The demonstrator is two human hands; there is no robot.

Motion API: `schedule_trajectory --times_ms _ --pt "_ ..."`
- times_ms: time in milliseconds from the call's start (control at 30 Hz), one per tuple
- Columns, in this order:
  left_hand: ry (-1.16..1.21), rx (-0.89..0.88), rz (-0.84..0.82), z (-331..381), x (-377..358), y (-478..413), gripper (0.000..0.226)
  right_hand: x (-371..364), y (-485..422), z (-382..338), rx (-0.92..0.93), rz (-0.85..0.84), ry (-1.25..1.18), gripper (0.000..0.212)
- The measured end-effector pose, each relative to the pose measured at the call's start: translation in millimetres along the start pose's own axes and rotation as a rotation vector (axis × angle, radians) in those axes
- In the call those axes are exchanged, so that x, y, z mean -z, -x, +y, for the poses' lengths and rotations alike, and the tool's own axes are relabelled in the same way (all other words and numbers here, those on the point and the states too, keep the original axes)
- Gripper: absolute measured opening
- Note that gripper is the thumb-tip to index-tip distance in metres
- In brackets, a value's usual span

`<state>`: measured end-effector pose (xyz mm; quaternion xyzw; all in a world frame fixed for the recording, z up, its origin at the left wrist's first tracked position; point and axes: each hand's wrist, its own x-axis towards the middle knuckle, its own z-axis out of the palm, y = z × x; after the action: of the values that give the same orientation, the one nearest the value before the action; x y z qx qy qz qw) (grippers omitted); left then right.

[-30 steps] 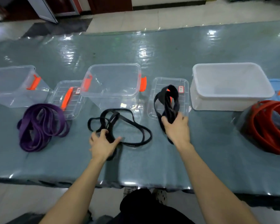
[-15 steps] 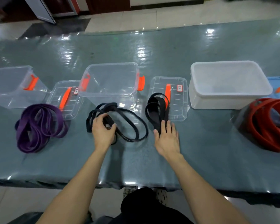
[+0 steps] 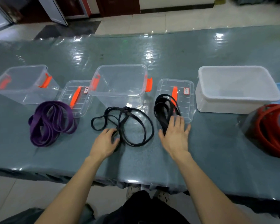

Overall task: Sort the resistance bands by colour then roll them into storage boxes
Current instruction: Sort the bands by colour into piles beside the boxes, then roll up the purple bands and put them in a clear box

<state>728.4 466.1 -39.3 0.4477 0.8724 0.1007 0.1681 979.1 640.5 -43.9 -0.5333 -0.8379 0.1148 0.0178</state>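
Sorting looks mostly done, rolling not begun. Bands lie on the table in colour groups: purple bands at left, thin black bands in the centre, wide black bands just to their right, red bands at the far right edge, partly out of view. All three boxes hold nothing: left box, middle box, white box. Still to do, as I judge it: merge the two black lots, roll each colour, and drop each into a box. Thin black bands are a loose tangle of overlapping loops in front of the middle box. Wide black bands are a flatter folded bundle, far end lying on a clear lid, near end on the table. Purple ones are a slack coil touching a second lid. Left hand sits on the near crossing of the thin loops; cannot tell whether it pinches a strand or only rests there. Right hand lies flat, fingers spread and straight, pressing the near end of the wide bundle.
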Motion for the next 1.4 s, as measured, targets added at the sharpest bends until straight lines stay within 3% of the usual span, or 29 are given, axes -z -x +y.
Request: schedule_trajectory --times_ms 100,200,300,533,600,700,833,1000,1100,1200,1300,1400 --pt "-0.120 -0.018 0.066 -11 22 7 0.041 16 8 -25 0.172 0.148 -0.043 0.058" --pt "-0.199 -0.011 0.083 -32 39 11 0.036 16 18 -65 0.351 0.080 -0.095 0.020" --pt "-0.225 0.019 0.095 -67 57 10 0.035 11 27 -110 0.461 -0.073 -0.024 0.021" --pt "-0.161 0.206 0.223 -203 93 11 0.026 -15 30 -237 0.579 -0.159 -0.028 0.021" --pt "-0.101 0.280 0.281 -250 104 7 0.023 -28 27 -283 0.559 -0.176 -0.073 0.025" --pt "0.096 0.421 0.382 -316 121 -9 0.040 -47 22 -357 0.463 -0.212 -0.170 0.037" --pt "0.385 0.527 0.266 -377 138 -43 0.068 -66 9 -433 0.165 -0.228 -0.411 0.051" --pt "0.481 0.409 0.043 -399 148 -82 0.060 -83 -6 -474 -0.100 -0.293 -0.563 0.080" --pt "0.432 0.342 0.028 -402 142 -94 0.044 -91 -10 -486 -0.118 -0.265 -0.434 0.094" --pt "0.412 0.236 0.066 -410 140 -96 0.020 -93 -16 -496 -0.102 -0.229 -0.313 0.071" --pt "0.452 0.173 0.005 -415 146 -96 0.018 -94 -19 -501 -0.064 -0.215 -0.282 0.033" --pt "0.758 0.195 -0.025 -415 166 -97 0.013 -93 -23 -504 -0.054 -0.145 -0.341 0.017"
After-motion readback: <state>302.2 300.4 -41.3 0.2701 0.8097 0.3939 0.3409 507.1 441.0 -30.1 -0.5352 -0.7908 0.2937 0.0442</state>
